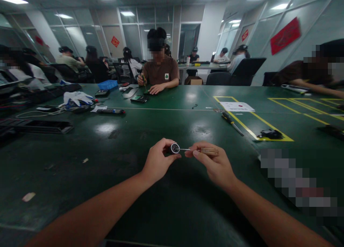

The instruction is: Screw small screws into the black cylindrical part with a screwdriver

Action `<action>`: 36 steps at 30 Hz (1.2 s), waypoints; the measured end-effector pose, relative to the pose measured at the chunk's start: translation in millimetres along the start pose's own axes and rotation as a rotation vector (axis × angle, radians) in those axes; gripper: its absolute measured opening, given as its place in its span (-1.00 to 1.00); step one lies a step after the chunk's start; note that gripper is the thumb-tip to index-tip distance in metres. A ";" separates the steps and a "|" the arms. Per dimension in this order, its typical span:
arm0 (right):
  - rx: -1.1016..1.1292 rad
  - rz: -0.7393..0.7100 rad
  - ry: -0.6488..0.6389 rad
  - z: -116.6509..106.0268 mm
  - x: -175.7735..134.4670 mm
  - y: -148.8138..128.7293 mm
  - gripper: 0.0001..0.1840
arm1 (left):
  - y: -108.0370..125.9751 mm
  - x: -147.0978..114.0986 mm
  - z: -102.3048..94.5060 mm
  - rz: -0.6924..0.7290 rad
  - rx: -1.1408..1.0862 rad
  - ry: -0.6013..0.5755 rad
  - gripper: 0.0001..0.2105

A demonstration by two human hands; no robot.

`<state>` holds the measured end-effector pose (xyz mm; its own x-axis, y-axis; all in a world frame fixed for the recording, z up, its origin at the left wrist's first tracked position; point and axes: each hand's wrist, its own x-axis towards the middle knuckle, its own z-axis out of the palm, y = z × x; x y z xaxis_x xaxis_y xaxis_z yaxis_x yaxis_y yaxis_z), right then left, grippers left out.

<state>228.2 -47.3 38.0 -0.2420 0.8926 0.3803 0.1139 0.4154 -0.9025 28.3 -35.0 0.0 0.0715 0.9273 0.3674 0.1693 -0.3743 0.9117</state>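
Observation:
My left hand [159, 159] is closed around a small dark round part with a silver rim [175, 148], its open end turned toward the right. In my right hand [215, 162] is a screwdriver [209, 151] with a clear amber handle and a thin metal shaft. The shaft points left, and its tip reaches the opening of the round part. Both hands are held above the green table [172, 211]. What lies inside the round part is too small to make out.
To the right lie a yellow-black screwdriver [232, 123], a white paper [236, 106] and a black part [271, 133] within yellow tape lines. At left are a black pen-like tool [110, 111], gloves [77, 99] and a blue basket [108, 84]. A person [160, 69] works opposite.

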 end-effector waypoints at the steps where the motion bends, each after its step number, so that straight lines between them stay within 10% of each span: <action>1: -0.082 -0.034 -0.017 -1.2 -1.1 -1.9 -0.89 | 0.0 -0.3 0.2 0.016 0.022 -0.004 -0.69; 6: -0.234 -0.098 -0.045 -3.4 -4.0 -4.5 -0.88 | -1.8 -1.8 2.1 0.034 0.048 -0.021 -0.69; 15: 0.574 0.291 0.044 11.9 8.9 7.3 -0.90 | -2.7 3.4 0.0 -0.062 -0.109 0.066 -0.67; 24: 0.762 0.420 0.075 11.9 11.3 13.0 -0.92 | -2.1 3.8 1.4 -0.102 -0.151 0.071 -0.65; 36: 0.288 0.120 0.062 4.8 1.7 7.4 -0.92 | -1.6 2.2 1.3 -0.048 -0.060 0.052 -0.66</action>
<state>223.9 -43.5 31.0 -0.1836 0.9449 0.2711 -0.1416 0.2475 -0.9585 29.5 -32.3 -0.9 0.0132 0.9438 0.3303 0.1120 -0.3296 0.9374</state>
